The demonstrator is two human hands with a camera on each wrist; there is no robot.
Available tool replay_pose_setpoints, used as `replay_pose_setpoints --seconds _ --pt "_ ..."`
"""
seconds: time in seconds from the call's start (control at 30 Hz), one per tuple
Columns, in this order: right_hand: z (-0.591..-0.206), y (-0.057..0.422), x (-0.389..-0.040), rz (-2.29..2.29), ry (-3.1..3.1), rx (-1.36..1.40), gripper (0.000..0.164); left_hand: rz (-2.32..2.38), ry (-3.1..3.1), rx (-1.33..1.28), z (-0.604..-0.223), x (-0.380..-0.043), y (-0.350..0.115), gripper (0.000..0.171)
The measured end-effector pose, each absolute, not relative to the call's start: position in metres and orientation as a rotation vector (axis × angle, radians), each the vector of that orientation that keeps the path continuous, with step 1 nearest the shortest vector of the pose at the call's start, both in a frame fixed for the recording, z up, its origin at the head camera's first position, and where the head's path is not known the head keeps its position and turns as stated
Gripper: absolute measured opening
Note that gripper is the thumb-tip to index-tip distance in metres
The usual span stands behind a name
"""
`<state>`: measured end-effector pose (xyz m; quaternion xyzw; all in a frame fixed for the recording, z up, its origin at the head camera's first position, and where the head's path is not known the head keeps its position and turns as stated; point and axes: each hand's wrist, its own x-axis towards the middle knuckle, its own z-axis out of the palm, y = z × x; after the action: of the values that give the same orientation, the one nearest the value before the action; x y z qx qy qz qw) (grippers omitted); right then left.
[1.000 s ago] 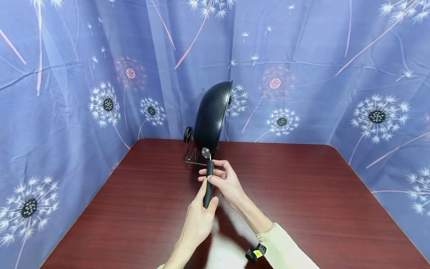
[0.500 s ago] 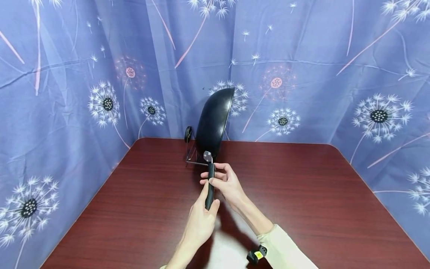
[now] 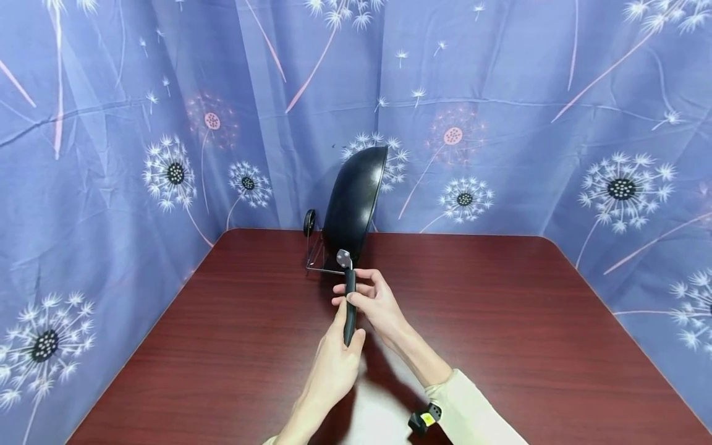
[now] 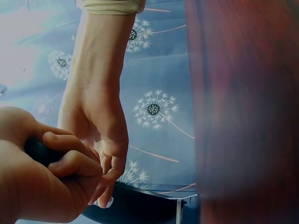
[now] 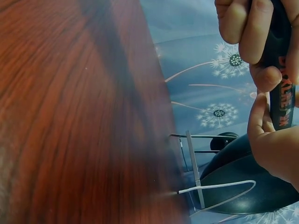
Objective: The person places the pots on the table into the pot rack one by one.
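A black wok (image 3: 353, 198) stands on its side, its rounded underside to the left. Its lower edge is at a wire rack (image 3: 322, 269), and in the right wrist view the rack's wires (image 5: 217, 185) cross in front of the wok. The long black handle (image 3: 350, 309) points toward me, joined to the wok by a riveted metal bracket (image 3: 343, 258). My left hand (image 3: 334, 371) grips the handle's near end, fingers curled round it in the left wrist view. Farther up, my right hand (image 3: 378, 306) holds the handle between thumb and fingers.
A black round piece (image 3: 309, 222) stands at the rack's left side. Under it all is a reddish-brown table (image 3: 500, 321), with blue dandelion-print curtains (image 3: 484, 74) along its back and sides. A black and yellow device (image 3: 425, 419) sits by the right sleeve.
The wok has come down a little and slightly to the right toward the rack, both hands moving with the handle. Over the last half second the wok hardly moves.
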<state>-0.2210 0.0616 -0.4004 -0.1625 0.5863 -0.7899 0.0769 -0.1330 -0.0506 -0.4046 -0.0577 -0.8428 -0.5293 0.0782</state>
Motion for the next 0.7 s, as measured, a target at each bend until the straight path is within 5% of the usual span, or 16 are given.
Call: replay_pose_setpoints --seconds 0.7 --pt "-0.398 0.071 -0.225 -2.335 1.813 -0.378 0.048 -1.643 -2.553 -0.259 -0.411 -0.141 -0.036 0.07"
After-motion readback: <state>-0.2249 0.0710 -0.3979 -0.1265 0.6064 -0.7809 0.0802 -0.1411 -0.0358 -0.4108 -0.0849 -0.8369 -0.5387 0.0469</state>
